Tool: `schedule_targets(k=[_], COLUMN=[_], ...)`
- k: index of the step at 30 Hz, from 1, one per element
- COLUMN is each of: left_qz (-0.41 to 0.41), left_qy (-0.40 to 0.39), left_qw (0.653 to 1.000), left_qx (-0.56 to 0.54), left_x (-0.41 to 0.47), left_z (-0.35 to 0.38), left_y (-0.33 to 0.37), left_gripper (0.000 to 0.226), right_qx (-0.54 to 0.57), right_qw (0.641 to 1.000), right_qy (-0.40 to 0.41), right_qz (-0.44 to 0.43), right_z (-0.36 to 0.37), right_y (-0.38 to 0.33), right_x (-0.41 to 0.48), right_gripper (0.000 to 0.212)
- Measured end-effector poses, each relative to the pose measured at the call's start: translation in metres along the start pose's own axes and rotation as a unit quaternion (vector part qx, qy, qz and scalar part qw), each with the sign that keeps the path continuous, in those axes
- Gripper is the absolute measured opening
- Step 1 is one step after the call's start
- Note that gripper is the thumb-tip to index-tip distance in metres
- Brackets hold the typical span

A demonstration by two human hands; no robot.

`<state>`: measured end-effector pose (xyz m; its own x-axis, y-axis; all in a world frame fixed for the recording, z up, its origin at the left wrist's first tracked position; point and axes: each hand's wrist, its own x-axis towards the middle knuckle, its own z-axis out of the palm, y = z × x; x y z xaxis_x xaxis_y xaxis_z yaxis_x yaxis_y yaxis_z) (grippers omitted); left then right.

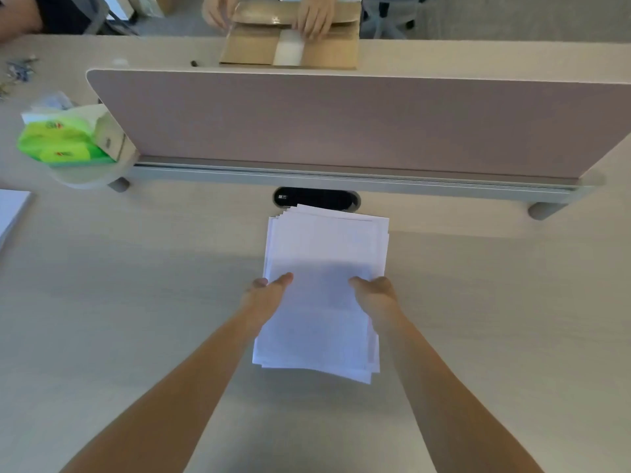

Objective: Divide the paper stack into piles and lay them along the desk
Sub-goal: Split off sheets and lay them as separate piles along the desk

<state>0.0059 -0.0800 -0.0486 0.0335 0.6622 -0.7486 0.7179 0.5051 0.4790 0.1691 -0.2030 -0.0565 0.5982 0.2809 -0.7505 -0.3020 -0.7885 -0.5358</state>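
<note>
Left hand: left hand (264, 295) gripped the left edge of the paper stack (324, 254); thumb on top, fingers hidden beneath
Right hand: right hand (377, 293) gripped the right edge the same way; thumb lay over the top sheet
Stack: white sheets, loosely fanned at the far corners; held mid-desk between both hands; far end just short of the cable port (317, 198); whether the near end rested on the desk (136, 285) or was lifted could not be told
In the way: divider screen (341, 121) stood across the desk just behind the port
Left side: green tissue packs (58, 141) beside a small carton (109, 134) at the screen's left end; more white sheets (12, 213), cut off by the frame edge
Beyond screen: cardboard box (290, 49) with another person's hand (316, 18) on it
Hard to make out: small blurred bits at far left; print on the sheets too faint to read
</note>
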Motion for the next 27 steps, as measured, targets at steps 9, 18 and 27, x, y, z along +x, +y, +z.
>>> schedule_targets(k=[9, 18, 27], left_qz=[-0.018, -0.001, 0.027], left_qy=[-0.006, -0.015, -0.034], left_qw=[0.997, 0.998, 0.999], left_qx=[-0.069, -0.053, -0.015], left_x=[0.031, 0.007, 0.0], left_z=[-0.019, -0.019, -0.018], left_y=[-0.02, -0.017, -0.017], left_gripper=[0.076, 0.069, 0.067], right_qx=[0.012, -0.18, 0.019], right_qw=[0.999, 0.984, 0.999], right_qy=[-0.029, 0.012, -0.021], right_qz=[-0.024, 0.004, 0.014], right_z=[0.014, 0.019, 0.026], right_y=[-0.009, -0.009, -0.013], right_x=[-0.012, -0.026, -0.037], right_gripper=[0.039, 0.053, 0.04])
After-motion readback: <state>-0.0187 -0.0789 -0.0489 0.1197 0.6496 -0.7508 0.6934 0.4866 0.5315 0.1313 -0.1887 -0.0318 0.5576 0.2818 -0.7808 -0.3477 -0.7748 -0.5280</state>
